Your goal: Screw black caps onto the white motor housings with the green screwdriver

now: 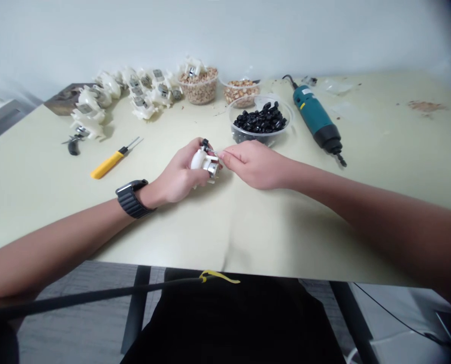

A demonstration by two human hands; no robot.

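Note:
My left hand [178, 174], with a dark watch [132, 198] on its wrist, is closed around a white plastic mechanism [198, 160] with a silvery metal part. A small black piece [205, 143] sticks up at its top, beside the fingers. From the right, my right hand [253, 164] reaches in with thumb and forefinger pinched on a thin metal rod [212, 151] at the mechanism's upper side. The rod's far end is too small to make out. Just behind my right hand stands a clear bowl [289, 121] of small black parts [261, 119].
A yellow-handled screwdriver [107, 165] lies at left. Several similar white mechanisms [144, 108] cluster behind it. Tubs of tan pieces [198, 91] and brownish small parts [241, 92] stand at the back. A teal electric screwdriver [314, 114] lies right. A dark cable [96, 294] crosses below the table edge.

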